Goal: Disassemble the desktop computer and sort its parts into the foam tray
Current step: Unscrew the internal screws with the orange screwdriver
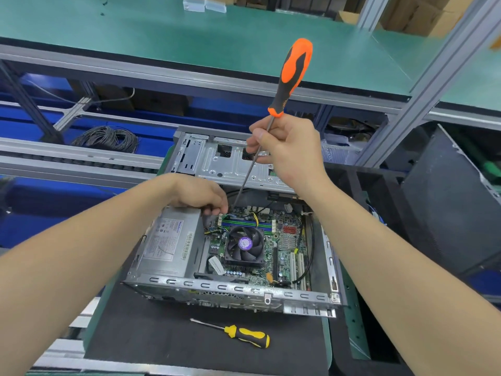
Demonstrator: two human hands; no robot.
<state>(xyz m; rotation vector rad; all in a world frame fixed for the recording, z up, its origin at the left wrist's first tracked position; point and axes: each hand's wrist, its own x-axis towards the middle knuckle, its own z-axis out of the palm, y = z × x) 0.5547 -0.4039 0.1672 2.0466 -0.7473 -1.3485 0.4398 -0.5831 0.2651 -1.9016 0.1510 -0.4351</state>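
Observation:
The opened desktop computer case (238, 293) lies on a black mat, showing its motherboard (287, 245), a black CPU fan (245, 244) and a silver power supply (169, 245). My right hand (287, 153) grips the metal shaft of a long orange-and-black screwdriver (294, 69), handle up, tip down near the board's far edge. My left hand (200, 195) reaches in between the power supply and the memory slots, fingers pinched at a connector or cable there; what it holds is hidden. The raised drive cage (217, 161) stands at the case's far end.
A yellow-and-black screwdriver (241, 333) lies on the black mat (162, 337) in front of the case. A dark case panel (447, 210) leans at the right. A coil of black cable (108, 138) sits at the far left, under a green shelf (189, 36).

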